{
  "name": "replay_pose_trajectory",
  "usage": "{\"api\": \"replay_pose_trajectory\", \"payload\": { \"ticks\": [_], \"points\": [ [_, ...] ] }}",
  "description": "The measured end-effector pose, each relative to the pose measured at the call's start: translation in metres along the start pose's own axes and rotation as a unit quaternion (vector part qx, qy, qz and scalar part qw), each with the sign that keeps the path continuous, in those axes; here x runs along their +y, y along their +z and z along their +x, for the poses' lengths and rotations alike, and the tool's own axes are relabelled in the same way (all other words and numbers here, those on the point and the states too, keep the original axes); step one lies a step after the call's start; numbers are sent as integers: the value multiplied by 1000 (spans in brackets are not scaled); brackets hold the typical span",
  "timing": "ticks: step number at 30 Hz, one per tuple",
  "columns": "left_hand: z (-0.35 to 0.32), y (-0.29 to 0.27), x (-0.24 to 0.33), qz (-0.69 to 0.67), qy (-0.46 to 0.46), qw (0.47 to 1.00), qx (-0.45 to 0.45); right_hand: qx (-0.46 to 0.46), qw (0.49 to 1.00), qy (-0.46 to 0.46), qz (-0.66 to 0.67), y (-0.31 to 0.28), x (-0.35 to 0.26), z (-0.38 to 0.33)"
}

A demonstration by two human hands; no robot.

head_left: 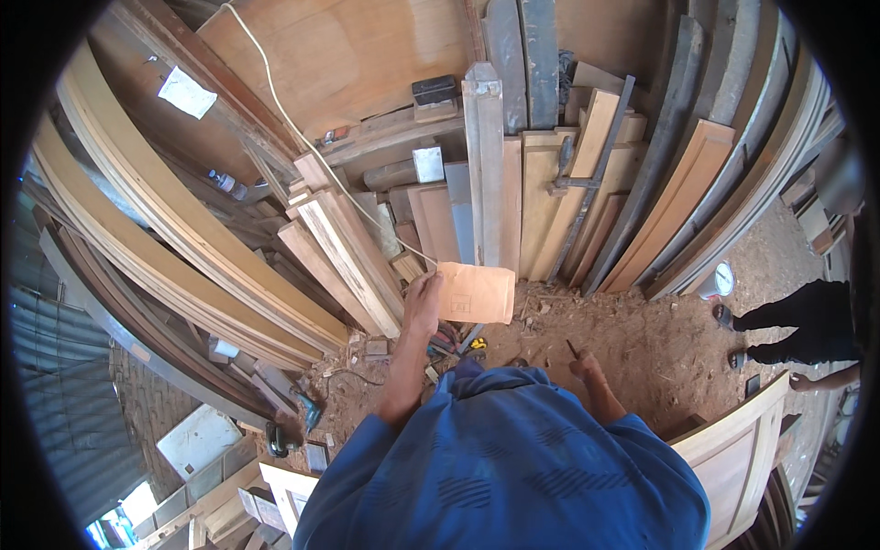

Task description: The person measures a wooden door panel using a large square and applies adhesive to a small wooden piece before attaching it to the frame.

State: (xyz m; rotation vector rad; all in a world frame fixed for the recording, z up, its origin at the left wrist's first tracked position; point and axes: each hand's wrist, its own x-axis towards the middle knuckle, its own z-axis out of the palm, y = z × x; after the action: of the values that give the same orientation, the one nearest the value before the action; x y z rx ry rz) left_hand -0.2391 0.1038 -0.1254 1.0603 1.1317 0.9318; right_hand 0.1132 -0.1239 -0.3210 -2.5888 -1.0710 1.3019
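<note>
My left hand [423,301] is raised in front of me and grips the left edge of a flat, light brown square piece of board [477,292]. The board hangs in front of the planks that lean against the wall. My right hand [585,367] is lower, over the sawdust floor, fingers closed around a thin dark pencil-like stick [572,349]. My blue shirt [504,458] fills the lower middle of the view.
Many planks and boards [513,192] lean against the back wall, long curved strips [165,229] at left. A power tool [307,410] and scraps lie on the ground at lower left. A wooden panel [733,449] stands at right. Another person [797,330] stands at the right edge.
</note>
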Motion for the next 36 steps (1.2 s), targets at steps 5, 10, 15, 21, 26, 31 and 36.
{"api": "replay_pose_trajectory", "payload": {
  "ticks": [5,10,15,21,26,31,36],
  "points": [
    [6,-5,-10,25,10,999,36,-22,999,-19,15,4,8,5],
    [7,10,5,13,-3,1000,13,43,996,-67,38,7,23,6],
    [10,6,12,3,-4,1000,-5,-42,999,-4,10,5,14,1],
    [8,25,31,-25,5,1000,-11,-75,996,55,-8,6,20,11],
    [6,19,31,-28,-8,999,-14,-56,997,45,3,7,9,9],
    [8,31,39,-6,12,1000,-15,77,990,-111,42,14,25,18],
    [13,36,50,68,1,997,-38,-132,767,-351,521,-20,-9,15]
  ]
}}
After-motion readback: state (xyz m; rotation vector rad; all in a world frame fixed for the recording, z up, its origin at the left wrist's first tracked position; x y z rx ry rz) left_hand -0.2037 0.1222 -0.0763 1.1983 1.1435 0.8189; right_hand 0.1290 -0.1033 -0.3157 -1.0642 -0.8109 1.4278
